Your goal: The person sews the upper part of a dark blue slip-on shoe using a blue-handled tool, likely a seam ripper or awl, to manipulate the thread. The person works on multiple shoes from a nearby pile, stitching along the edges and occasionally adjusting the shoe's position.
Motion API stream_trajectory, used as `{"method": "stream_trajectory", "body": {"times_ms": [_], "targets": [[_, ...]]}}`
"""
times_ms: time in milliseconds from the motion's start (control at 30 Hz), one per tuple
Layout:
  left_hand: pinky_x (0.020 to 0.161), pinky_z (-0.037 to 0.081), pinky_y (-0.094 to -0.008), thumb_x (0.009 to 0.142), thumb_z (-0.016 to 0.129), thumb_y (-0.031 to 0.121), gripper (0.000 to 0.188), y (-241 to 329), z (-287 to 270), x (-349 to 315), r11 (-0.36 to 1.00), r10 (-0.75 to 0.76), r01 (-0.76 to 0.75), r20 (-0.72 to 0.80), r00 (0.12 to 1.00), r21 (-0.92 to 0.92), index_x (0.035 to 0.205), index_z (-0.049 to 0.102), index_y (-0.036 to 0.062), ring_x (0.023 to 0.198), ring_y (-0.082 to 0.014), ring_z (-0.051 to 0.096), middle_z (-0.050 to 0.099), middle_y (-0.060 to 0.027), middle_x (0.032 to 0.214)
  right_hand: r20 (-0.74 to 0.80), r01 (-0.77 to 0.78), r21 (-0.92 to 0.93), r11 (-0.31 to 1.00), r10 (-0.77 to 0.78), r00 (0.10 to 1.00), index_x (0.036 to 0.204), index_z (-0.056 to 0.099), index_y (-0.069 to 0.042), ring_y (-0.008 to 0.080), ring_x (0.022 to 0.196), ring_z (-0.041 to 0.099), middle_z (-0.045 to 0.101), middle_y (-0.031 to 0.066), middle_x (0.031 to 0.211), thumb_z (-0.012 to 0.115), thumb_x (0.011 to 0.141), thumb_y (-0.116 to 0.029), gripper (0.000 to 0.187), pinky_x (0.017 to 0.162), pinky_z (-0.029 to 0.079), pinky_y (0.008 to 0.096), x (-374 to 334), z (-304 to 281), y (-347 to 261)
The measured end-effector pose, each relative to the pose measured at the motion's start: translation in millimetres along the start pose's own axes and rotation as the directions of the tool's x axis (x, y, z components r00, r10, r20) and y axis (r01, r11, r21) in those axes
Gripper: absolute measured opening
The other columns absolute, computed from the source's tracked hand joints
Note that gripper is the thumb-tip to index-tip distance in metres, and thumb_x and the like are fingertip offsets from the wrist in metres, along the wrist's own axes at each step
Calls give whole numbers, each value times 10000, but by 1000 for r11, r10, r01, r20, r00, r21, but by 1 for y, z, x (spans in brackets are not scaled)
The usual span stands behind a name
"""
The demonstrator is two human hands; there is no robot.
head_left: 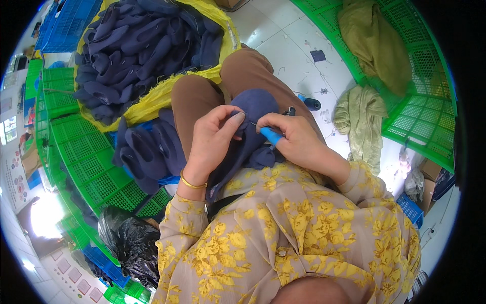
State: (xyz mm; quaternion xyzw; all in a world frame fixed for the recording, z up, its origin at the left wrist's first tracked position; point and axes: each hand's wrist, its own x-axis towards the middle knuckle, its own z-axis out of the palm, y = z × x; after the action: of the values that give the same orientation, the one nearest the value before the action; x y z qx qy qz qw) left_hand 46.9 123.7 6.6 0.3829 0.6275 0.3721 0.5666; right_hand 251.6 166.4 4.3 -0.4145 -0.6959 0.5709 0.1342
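Across my lap lies a navy felt shoe piece (254, 103), its rounded end up on the thighs and the rest trailing toward my waist. My left hand (216, 134) pinches the edge of this felt between thumb and forefinger. Close beside it, my right hand (297, 138) is closed, with a thin needle (253, 123) at its fingertips, pointing at the felt. Blue tape (271, 135) wraps one right finger. Another bunched navy piece (264, 157) rests against my shirt. What the curled fingers cover is hidden.
A yellow sack (231, 35) full of similar navy pieces stands ahead on the left, with more navy pieces (147, 147) below it. Green crates (83, 157) flank me; the right one (417, 114) holds olive cloth (372, 43). A dark thread spool (312, 104) lies by my right thigh.
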Motion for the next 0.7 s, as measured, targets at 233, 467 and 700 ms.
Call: {"method": "stream_trajectory", "body": {"times_ms": [233, 467, 700], "targets": [[631, 522, -214, 958, 619, 142, 190, 0, 0, 2, 999, -30, 31, 8, 1000, -31, 1059, 673, -10, 716, -56, 583, 642, 6, 877, -70, 86, -38, 996, -89, 994, 1044, 616, -84, 356, 741, 651, 667, 160, 833, 528, 747, 70, 346, 639, 493, 416, -1, 6, 5], [633, 537, -222, 960, 616, 149, 197, -1, -3, 8, 983, -134, 138, 43, 990, -124, 1056, 670, -15, 708, -64, 601, 653, -2, 872, -97, 76, -90, 993, -84, 992, 1066, 594, -110, 289, 758, 663, 655, 123, 855, 531, 797, 62, 325, 674, 484, 327, 2, 14, 9], [641, 560, -233, 961, 619, 157, 196, -1, -7, 15, 937, -217, 244, 130, 968, -251, 1042, 662, -15, 690, -79, 630, 671, -14, 875, -158, 83, -30, 996, -87, 984, 1044, 573, -116, 380, 767, 645, 646, 164, 805, 562, 743, 71, 354, 628, 484, 433, 5, 20, 10]]}}
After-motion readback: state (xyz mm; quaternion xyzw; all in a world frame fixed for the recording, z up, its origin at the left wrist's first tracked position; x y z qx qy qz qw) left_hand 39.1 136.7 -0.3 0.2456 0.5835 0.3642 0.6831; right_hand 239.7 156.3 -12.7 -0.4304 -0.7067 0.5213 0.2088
